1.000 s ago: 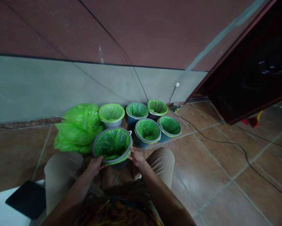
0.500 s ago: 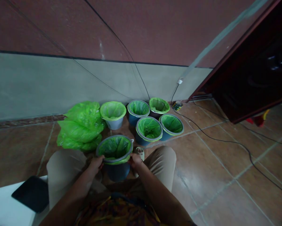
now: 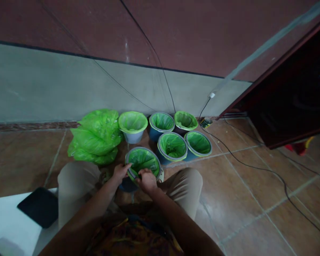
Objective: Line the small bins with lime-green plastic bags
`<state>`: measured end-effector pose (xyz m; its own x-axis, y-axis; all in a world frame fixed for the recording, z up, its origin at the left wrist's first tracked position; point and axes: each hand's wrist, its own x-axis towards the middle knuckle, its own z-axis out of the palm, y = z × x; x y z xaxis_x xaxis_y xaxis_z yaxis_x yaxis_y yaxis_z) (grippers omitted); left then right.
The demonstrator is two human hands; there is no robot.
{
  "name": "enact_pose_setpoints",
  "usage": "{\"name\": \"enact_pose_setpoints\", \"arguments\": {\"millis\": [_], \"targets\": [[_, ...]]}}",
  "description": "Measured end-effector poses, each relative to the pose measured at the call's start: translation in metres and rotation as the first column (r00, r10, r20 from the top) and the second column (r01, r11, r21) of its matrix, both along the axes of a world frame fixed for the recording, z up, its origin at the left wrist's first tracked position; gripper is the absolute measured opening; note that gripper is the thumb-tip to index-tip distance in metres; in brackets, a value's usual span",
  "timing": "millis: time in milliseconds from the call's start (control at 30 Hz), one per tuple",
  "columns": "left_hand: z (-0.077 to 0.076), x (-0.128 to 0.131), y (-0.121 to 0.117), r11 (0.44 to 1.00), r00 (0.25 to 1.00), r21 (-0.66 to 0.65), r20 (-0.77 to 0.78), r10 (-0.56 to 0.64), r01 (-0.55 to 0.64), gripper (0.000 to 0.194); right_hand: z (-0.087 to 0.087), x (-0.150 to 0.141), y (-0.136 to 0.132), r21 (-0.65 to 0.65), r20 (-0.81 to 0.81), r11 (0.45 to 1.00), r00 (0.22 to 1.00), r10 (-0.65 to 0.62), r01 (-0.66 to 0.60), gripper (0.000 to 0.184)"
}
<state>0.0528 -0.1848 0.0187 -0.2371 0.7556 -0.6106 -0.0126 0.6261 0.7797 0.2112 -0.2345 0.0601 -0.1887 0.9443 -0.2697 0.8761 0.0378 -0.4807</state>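
A blue bin [image 3: 143, 163] lined with a green bag stands on the floor between my knees, its rim ringed in grey. My left hand [image 3: 120, 171] grips the rim on its near left side. On the near edge my right hand [image 3: 147, 179] is closed over the rim, fingers curled onto the liner. Behind it stand several more lined bins, the nearest one [image 3: 172, 147] just to the right.
A heap of green bags [image 3: 97, 136] lies at the left by the wall. Black cables [image 3: 266, 164] run across the tiled floor to a wall socket [image 3: 212, 95]. A dark door [image 3: 290, 96] stands at right. A black tablet-like object [image 3: 38, 206] lies at lower left.
The bin has been set lower and farther right, toward the other bins. My right hand has shifted from the bin's right side to its near rim.
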Motion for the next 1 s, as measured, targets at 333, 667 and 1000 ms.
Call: {"name": "enact_pose_setpoints", "arguments": {"millis": [333, 667, 1000], "targets": [[-0.001, 0.004, -0.028, 0.994, 0.972, -0.006, 0.21, -0.104, 0.107, 0.019, -0.015, -0.005, 0.019, -0.038, 0.077, 0.995, 0.992, 0.097, -0.094, 0.026], [-0.006, 0.019, -0.039, 1.0, 0.911, -0.022, 0.413, 0.015, -0.006, 0.013, -0.039, 0.001, 0.02, -0.089, -0.187, 0.995, 0.981, -0.05, 0.034, 0.012], [-0.015, 0.015, -0.033, 0.996, 0.844, -0.029, 0.53, 0.089, -0.087, 0.013, -0.03, -0.003, 0.023, -0.133, -0.226, 0.988, 0.969, -0.104, 0.075, 0.017]]}}
